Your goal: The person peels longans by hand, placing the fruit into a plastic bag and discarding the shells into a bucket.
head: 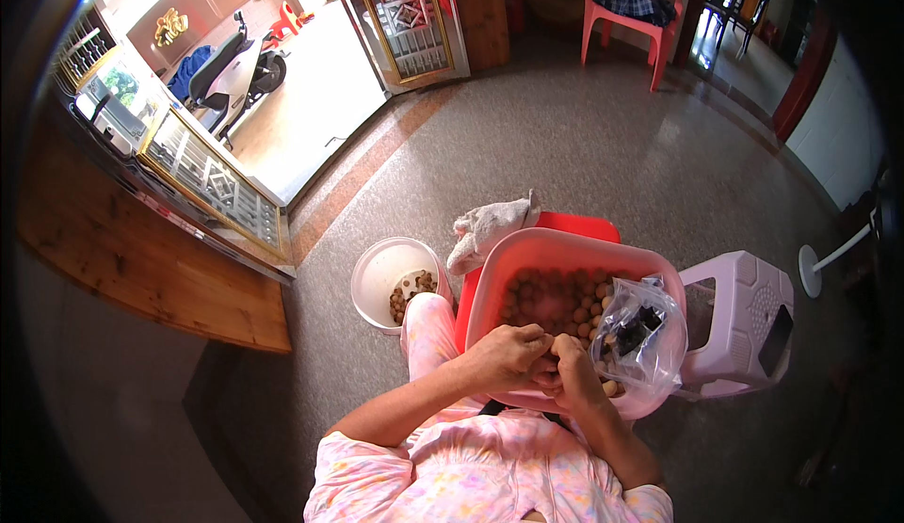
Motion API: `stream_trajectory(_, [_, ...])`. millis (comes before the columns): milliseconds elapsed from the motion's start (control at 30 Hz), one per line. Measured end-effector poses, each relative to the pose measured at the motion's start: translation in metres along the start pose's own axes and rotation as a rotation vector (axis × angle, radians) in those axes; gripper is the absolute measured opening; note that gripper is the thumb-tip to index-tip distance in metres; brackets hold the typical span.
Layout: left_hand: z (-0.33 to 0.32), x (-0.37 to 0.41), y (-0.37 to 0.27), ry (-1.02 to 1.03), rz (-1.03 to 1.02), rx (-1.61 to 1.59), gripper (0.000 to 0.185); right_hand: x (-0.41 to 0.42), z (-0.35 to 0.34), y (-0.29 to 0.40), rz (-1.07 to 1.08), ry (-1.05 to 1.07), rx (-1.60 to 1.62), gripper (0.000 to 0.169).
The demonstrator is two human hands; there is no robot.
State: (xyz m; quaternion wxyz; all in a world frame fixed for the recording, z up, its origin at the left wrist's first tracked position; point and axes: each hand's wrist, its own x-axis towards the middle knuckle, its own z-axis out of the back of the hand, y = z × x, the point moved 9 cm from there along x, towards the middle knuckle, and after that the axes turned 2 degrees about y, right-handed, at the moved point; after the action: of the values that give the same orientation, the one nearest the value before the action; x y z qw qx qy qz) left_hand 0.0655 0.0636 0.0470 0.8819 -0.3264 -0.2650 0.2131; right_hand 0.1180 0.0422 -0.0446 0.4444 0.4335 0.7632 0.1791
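Note:
My left hand (pixel 519 355) and my right hand (pixel 573 371) meet over the near side of a pink plastic basin (pixel 671 276). Their fingers are curled and the fingertips come together. Anything small between them is hidden by the fingers. Round brown fruits, apparently dried longans (pixel 544 300), fill much of the basin. A clear plastic bag (pixel 653 357) with dark, moist-looking pieces (pixel 639 331) inside lies on the fruits at the right, close to my right hand. The basin rests over a red plastic stool or support (pixel 579 225), mostly covered by it.
Left of my knee stands a white bucket (pixel 367 276) holding brown shell-like bits (pixel 417 290). A greyish cloth (pixel 494 226) lies beside the basin. At the right is a pale plastic stool (pixel 741 318) with a dark flat object (pixel 778 339). A red chair (pixel 628 18) and a scooter (pixel 229 82) stand farther off.

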Motion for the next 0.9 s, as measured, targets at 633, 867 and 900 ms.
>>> stream_trajectory(633, [0.003,-0.001,0.005,-0.011,-0.042,-0.133,0.016,0.011,0.004,-0.021,-0.209,0.094,0.096,0.034])
stream_trajectory(867, [0.007,-0.001,0.01,-0.044,-0.044,-0.196,0.015,0.005,-0.006,-0.014,-0.221,0.162,0.134,0.029])
stream_trajectory(900, [0.008,-0.001,0.012,-0.051,-0.042,-0.216,0.016,0.004,-0.01,-0.013,-0.235,0.221,0.138,0.027])
